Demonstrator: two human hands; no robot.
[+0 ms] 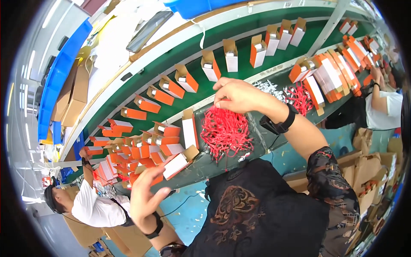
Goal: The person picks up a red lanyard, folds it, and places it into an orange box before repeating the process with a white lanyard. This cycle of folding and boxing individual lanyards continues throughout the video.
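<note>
My left hand (146, 195) is open, its fingers spread and bent, with nothing seen in it. Just beyond its fingertips, an orange and white box (176, 166) with a raised brown flap lies tilted at the table edge. My right hand (237, 96) is raised over the far side of a heap of red straps (226, 132). Its fingers are curled inward; whatever they may hold is hidden. Left of that heap stands another orange and white box (189, 130). Many open-topped orange boxes (143, 147) crowd the table beyond my left hand.
A green conveyor belt (239, 55) carries a spaced row of open orange boxes (210, 66). Small white pieces (269, 87) and more red straps (299, 98) lie to the right. Co-workers sit at the left (96, 205) and right (383, 107). A metal post (327, 30) rises by the belt.
</note>
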